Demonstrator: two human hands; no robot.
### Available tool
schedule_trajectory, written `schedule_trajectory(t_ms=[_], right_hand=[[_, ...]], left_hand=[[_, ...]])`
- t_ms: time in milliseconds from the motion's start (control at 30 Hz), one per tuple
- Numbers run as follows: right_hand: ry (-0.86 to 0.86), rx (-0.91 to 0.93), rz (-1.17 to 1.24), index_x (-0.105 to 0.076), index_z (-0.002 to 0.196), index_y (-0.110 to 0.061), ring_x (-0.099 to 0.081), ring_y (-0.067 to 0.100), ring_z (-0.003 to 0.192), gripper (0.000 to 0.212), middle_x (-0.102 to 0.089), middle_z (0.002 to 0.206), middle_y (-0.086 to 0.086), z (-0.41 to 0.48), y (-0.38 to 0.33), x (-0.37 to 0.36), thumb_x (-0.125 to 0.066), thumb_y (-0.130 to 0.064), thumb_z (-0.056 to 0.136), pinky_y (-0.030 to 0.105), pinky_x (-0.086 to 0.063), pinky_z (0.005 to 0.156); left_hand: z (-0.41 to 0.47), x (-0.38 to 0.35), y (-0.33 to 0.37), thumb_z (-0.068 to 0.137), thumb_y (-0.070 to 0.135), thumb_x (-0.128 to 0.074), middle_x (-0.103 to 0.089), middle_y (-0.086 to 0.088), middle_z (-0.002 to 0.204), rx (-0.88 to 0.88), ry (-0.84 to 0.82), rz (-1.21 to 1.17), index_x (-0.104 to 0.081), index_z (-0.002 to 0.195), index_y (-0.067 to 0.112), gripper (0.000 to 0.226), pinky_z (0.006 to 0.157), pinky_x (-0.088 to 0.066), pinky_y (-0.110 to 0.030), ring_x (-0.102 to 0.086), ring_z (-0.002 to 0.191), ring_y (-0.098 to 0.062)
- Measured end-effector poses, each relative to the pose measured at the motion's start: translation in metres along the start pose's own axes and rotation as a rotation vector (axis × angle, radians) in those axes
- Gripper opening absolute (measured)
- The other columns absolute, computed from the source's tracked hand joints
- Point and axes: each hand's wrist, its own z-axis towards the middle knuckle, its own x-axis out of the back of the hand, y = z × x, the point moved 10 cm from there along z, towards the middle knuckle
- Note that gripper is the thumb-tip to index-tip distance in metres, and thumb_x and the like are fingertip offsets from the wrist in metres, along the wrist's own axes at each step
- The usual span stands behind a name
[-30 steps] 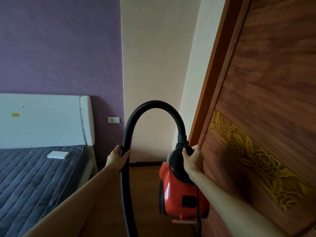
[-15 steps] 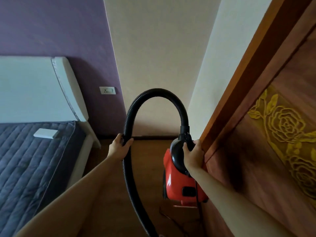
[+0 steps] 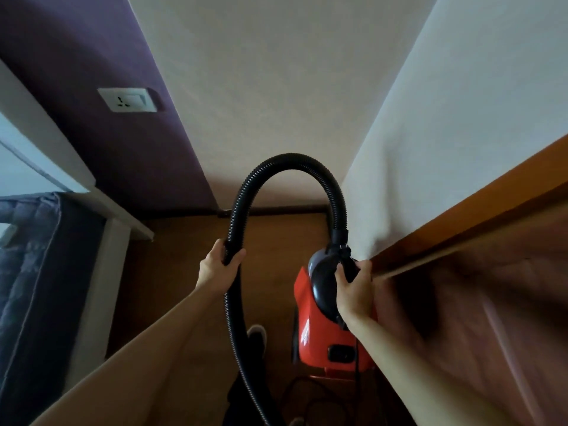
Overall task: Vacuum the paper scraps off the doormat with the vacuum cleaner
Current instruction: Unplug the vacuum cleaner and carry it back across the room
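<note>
Bedroom corner, purple and cream walls above a brown floor (image 3: 181, 272). The left hand (image 3: 219, 265) curls round the ribbed black hose (image 3: 289, 161), which arches across to the red vacuum cleaner (image 3: 325, 339). The right hand (image 3: 353, 287) grips the cleaner's dark top, close beside a wooden door (image 3: 491, 287). The body looks rigid and weighty, best carried by that top. The hose is likely floppy. No doormat or scraps are in view.

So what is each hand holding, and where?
The left hand grips the black hose partway along; the right hand grips the red vacuum cleaner at its dark top.
</note>
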Motion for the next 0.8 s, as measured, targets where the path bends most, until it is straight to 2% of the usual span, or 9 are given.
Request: schedule_trajectory(t_ms=[67, 200, 267, 367, 467, 567, 667, 767, 800], right_hand=[[-0.003, -0.013, -0.013, -0.049, 0.107, -0.013, -0.067, 0.028, 0.093, 0.022, -0.067, 0.098, 0.009, 0.026, 0.013, -0.033, -0.061, -0.027, 0.095, 0.041, -0.057, 0.078], [-0.002, -0.010, -0.076, -0.046, 0.101, -0.016, -0.065, 0.028, 0.084, 0.020, -0.064, 0.087, 0.004, 0.076, 0.038, -0.091, -0.060, -0.029, 0.095, 0.036, -0.052, 0.071], [-0.014, 0.015, -0.075, -0.046, 0.100, -0.018, -0.064, 0.024, 0.082, 0.019, -0.063, 0.085, 0.001, 0.100, 0.047, -0.118, -0.060, -0.029, 0.095, 0.041, -0.055, 0.073], [-0.011, 0.066, -0.083, -0.044, 0.095, -0.018, -0.060, 0.016, 0.073, 0.018, -0.056, 0.078, -0.008, 0.135, 0.062, -0.153, -0.061, -0.025, 0.096, 0.039, -0.054, 0.068], [-0.010, 0.063, -0.100, -0.043, 0.095, -0.017, -0.056, 0.011, 0.070, 0.018, -0.053, 0.076, -0.006, 0.165, 0.087, -0.182, -0.058, -0.027, 0.097, 0.034, -0.049, 0.063], [0.001, 0.049, -0.102, -0.046, 0.097, -0.010, -0.056, 0.009, 0.066, 0.021, -0.056, 0.075, 0.002, 0.189, 0.117, -0.204, -0.058, -0.028, 0.097, 0.035, -0.051, 0.062], [0.000, 0.049, -0.100, -0.048, 0.101, -0.007, -0.055, 0.007, 0.065, 0.025, -0.057, 0.076, 0.004, 0.208, 0.139, -0.221, -0.056, -0.029, 0.098, 0.028, -0.046, 0.060], [0.003, 0.053, -0.116, -0.046, 0.098, -0.012, -0.054, 0.002, 0.064, 0.019, -0.057, 0.076, 0.003, 0.223, 0.152, -0.231, -0.056, -0.029, 0.098, 0.013, -0.040, 0.055], [0.003, 0.053, -0.107, -0.046, 0.098, -0.013, -0.055, 0.003, 0.064, 0.018, -0.057, 0.076, 0.002, 0.228, 0.155, -0.234, -0.056, -0.028, 0.098, 0.013, -0.039, 0.055]], left_hand=[[0.042, -0.015, -0.016, 0.092, 0.037, -0.065, -0.067, -0.002, 0.086, 0.012, -0.026, 0.008, -0.055, 0.100, 0.023, 0.019, 0.059, -0.052, -0.026, -0.068, 0.076, -0.017], [0.117, -0.037, -0.049, 0.093, 0.035, -0.065, -0.067, -0.004, 0.085, 0.044, -0.044, 0.023, -0.053, 0.098, 0.019, 0.020, 0.056, -0.054, -0.025, -0.069, 0.072, -0.016], [0.149, -0.048, -0.064, 0.093, 0.036, -0.064, -0.067, -0.004, 0.084, 0.053, -0.041, 0.033, -0.053, 0.097, 0.018, 0.022, 0.056, -0.054, -0.026, -0.069, 0.070, -0.016], [0.191, -0.071, -0.088, 0.093, 0.040, -0.063, -0.066, -0.003, 0.083, 0.057, -0.052, 0.051, -0.052, 0.098, 0.018, 0.024, 0.061, -0.057, -0.032, -0.069, 0.072, -0.018], [0.224, -0.097, -0.110, 0.094, 0.039, -0.062, -0.066, -0.002, 0.082, 0.047, -0.066, 0.054, -0.052, 0.097, 0.020, 0.022, 0.052, -0.048, -0.019, -0.067, 0.069, -0.013], [0.250, -0.123, -0.129, 0.095, 0.037, -0.062, -0.066, -0.001, 0.083, 0.034, -0.084, 0.055, -0.051, 0.098, 0.021, 0.020, 0.048, -0.045, -0.014, -0.067, 0.068, -0.011], [0.270, -0.145, -0.149, 0.095, 0.038, -0.061, -0.067, 0.001, 0.084, 0.045, -0.104, 0.055, -0.052, 0.101, 0.021, 0.020, 0.046, -0.047, -0.013, -0.068, 0.068, -0.011], [0.285, -0.163, -0.158, 0.095, 0.037, -0.060, -0.064, 0.003, 0.085, 0.038, -0.109, 0.047, -0.051, 0.104, 0.021, 0.021, 0.043, -0.045, -0.011, -0.066, 0.068, -0.009], [0.290, -0.169, -0.160, 0.096, 0.038, -0.060, -0.063, 0.004, 0.085, 0.039, -0.110, 0.043, -0.050, 0.106, 0.022, 0.021, 0.042, -0.045, -0.010, -0.065, 0.068, -0.008]])
